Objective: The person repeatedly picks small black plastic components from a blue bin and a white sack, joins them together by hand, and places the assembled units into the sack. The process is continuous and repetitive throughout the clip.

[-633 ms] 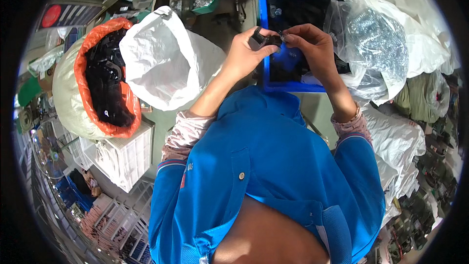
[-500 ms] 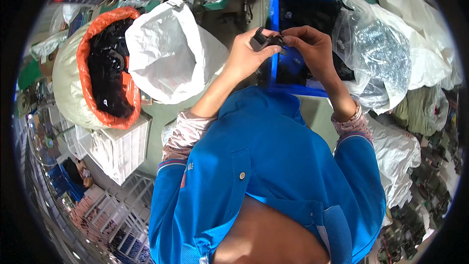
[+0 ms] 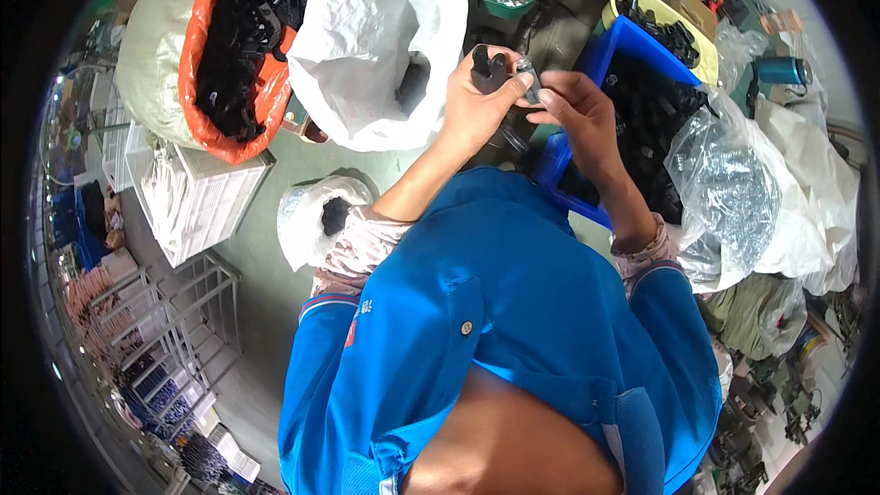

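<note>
The feed has swung: the blue bin [image 3: 553, 160] now sits farther right and aslant, and the hands, over its left edge half a second ago, hang just left of it. I read that as the same handwork carried aside, the part not let go.

Largest first. Orange-lined sack [image 3: 151, 64], well left of the bin, holding black parts [image 3: 240, 55]. White sack [image 3: 321, 55], between those two, open; dark shape [image 3: 412, 82] inside, unclear to me. Clear bag [image 3: 729, 179] just right of the bin; yellow tub [image 3: 706, 60] just beyond its far end.

Left hand [image 3: 469, 110]: fingers closed round a black part [image 3: 489, 71], left of the bin. Right hand [image 3: 585, 115]: fingers narrow, at a small grey piece [image 3: 529, 87] by the left thumb; whether gripping, I cannot tell.

Writing: chest marks [image 3: 366, 307] on the blue shirt [image 3: 541, 284], nearer than the bin; too small to read.
</note>
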The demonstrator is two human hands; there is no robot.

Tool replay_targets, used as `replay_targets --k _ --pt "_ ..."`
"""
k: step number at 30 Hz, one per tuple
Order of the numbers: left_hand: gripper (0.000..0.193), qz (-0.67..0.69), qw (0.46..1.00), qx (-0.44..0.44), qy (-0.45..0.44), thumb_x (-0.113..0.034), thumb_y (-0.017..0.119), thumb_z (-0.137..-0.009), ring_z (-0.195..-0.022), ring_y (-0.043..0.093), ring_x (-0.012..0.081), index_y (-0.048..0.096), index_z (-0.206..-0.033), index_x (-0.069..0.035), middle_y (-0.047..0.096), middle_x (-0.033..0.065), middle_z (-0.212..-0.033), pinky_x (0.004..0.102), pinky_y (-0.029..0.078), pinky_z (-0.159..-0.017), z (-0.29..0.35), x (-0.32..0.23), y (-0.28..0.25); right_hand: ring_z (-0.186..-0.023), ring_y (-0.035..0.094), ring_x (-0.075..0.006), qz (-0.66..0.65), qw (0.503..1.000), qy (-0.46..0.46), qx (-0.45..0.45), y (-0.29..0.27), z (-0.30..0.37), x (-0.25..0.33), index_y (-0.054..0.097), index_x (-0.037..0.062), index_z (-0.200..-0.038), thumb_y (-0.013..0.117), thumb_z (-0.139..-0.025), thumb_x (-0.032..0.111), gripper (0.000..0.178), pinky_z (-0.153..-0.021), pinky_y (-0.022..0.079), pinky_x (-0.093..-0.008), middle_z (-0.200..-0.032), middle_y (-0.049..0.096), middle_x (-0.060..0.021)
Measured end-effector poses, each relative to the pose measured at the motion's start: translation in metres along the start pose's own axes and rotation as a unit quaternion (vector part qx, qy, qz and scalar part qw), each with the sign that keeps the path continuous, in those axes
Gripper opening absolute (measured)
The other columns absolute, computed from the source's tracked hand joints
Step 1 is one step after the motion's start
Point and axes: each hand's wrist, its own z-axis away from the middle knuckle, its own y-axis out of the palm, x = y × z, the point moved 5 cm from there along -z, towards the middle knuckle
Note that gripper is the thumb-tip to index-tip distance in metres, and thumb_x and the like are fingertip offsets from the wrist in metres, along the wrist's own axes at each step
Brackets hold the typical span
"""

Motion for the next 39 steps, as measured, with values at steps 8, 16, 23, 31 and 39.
replay_targets --k 8,16,23,31,39 --pt "0.007 -0.216 0.964 0.055 0.147 -0.004 0.071 -0.082 -0.077 0.059 0.0070 0.065 -0.085 -0.001 0.066 0.0026 -0.092 0.0228 0.047 -0.069 -0.009 -0.015 -0.020 -0.097 0.064 -0.0185 -0.113 0.992 0.052 0.016 -0.004 -0.011 -0.005 0.061 -0.0039 -0.113 0.062 -0.090 0.008 0.026 -0.088 0.051 -0.0320 -0.104 0.065 -0.0104" --pt "0.009 -0.076 0.993 0.068 -0.062 -0.003 0.070 -0.084 -0.073 0.066 0.0136 0.065 -0.084 0.004 0.067 0.0080 -0.083 0.0253 0.053 -0.064 -0.015 0.006 -0.026 -0.095 0.064 -0.0150 0.024 0.999 -0.044 -0.003 -0.009 -0.011 -0.006 0.061 -0.0032 -0.118 0.063 -0.091 0.005 0.028 -0.089 0.050 -0.0286 -0.104 0.066 -0.0079" --pt "0.024 0.051 0.989 0.090 -0.103 -0.007 0.068 -0.088 -0.080 0.067 0.0166 0.059 -0.108 0.002 0.066 0.0112 -0.088 0.0300 0.057 -0.070 -0.017 0.017 -0.020 -0.090 0.065 -0.0164 -0.095 0.995 0.031 -0.010 -0.024 -0.028 -0.014 0.061 -0.0034 -0.120 0.058 -0.093 0.007 0.029 -0.084 0.051 -0.0286 -0.103 0.067 -0.0102" --pt "0.042 0.042 0.957 0.184 -0.221 -0.014 0.058 -0.095 -0.099 0.066 0.0194 0.048 -0.134 -0.003 0.062 0.0109 -0.124 0.0269 0.054 -0.067 0.000 0.013 -0.025 -0.088 0.063 -0.0179 -0.208 0.977 0.035 0.043 -0.036 -0.039 0.004 0.059 -0.0036 -0.119 0.058 -0.095 0.010 0.028 -0.083 0.054 -0.0322 -0.100 0.065 -0.0113" --pt "0.034 0.048 0.941 0.235 -0.239 -0.015 0.059 -0.095 -0.094 0.068 0.0216 0.052 -0.127 -0.007 0.063 0.0127 -0.121 0.0254 0.054 -0.062 0.010 0.016 -0.008 -0.093 0.064 -0.0185 -0.045 0.997 -0.040 0.042 -0.025 -0.043 0.017 0.059 -0.0033 -0.111 0.062 -0.093 0.013 0.025 -0.084 0.055 -0.0326 -0.100 0.063 -0.0121"
